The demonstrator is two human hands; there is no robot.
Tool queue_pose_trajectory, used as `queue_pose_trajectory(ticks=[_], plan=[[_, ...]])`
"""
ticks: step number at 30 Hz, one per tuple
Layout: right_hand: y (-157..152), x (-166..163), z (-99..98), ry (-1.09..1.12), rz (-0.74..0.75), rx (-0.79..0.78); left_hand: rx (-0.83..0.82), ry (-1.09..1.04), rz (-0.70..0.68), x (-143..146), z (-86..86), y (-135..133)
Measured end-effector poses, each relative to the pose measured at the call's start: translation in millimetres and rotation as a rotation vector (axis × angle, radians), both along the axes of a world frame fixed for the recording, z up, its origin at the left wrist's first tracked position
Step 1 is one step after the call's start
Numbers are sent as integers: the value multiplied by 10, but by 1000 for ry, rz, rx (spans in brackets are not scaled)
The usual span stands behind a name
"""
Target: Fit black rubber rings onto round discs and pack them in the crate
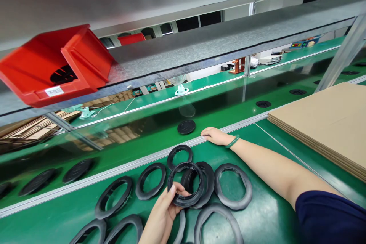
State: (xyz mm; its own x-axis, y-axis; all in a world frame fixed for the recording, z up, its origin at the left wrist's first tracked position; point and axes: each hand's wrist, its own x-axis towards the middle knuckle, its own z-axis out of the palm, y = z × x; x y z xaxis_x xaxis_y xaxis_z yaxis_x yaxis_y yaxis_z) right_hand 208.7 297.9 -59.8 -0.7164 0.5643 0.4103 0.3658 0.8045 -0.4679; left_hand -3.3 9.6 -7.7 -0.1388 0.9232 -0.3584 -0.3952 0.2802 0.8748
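Note:
My left hand (164,211) is closed on a black ring (201,182), thumb on its near left edge, raised over the green bench. Several similar rings lie beneath and around it, among them a grey-edged ring (246,194) at the right and a smaller black ring (171,157) behind. Stretched forward, my right hand (216,136) rests at the metal rail (237,125) with its fingers extended and nothing visible in them. A green bangle (233,142) circles that wrist. Just beyond those fingers, a black disc (186,127) lies on the green conveyor belt.
More black discs (77,170) lie along the belt. Stacked cardboard sheets (323,118) occupy the bench's right side. Above the belt runs a metal shelf (183,53), with a red bin (82,57) holding black parts at its left. A slanted metal post (340,55) stands at right.

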Motion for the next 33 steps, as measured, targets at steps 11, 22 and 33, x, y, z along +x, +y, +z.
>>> queue_pose_trajectory(ticks=[11, 22, 33], plan=[[-4, -7, 5, -7, -6, 5, 5, 5, -3, 3, 1, -3], [-1, -1, 1, -1, -3, 17, 6, -3, 1, 8, 1, -1], [0, 3, 2, -1, 3, -5, 1, 7, 4, 11, 2, 0]])
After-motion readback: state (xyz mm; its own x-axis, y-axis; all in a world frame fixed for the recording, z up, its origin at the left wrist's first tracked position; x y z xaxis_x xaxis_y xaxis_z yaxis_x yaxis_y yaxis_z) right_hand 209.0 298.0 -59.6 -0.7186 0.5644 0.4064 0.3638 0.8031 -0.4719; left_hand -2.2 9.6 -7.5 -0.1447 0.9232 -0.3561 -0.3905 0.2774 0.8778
